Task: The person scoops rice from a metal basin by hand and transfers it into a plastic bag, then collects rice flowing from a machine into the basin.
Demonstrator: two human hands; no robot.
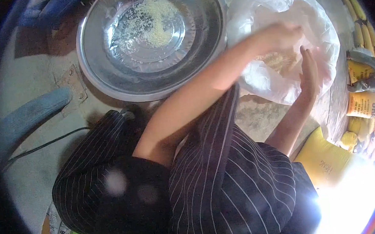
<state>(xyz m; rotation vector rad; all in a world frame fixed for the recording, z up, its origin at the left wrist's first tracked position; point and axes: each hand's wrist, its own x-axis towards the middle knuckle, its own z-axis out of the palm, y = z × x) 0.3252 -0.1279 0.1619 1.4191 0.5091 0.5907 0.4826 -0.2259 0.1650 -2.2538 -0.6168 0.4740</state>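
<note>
My left hand point(281, 36) reaches across to the right, over the mouth of a translucent white plastic bag point(257, 73). Motion blurs its fingers, so I cannot tell whether they hold anything. My right hand point(310, 72) is at the bag's right side, its fingers stretched out and close to my left hand. Inside the bag lies a heap of fine tan, grain-like material point(280, 62). To the left of the bag stands a wide, shiny metal basin point(152, 86), with small pale yellow grains point(159, 23) scattered over its bottom.
Yellow sacks point(325, 156) and packed bags with printed labels point(363, 103) line the right side. At left, a thick blue-grey curved object point(37, 118) lies near a dark cord point(49, 143). My knees in striped trousers point(246, 177) are just below the basin and bag.
</note>
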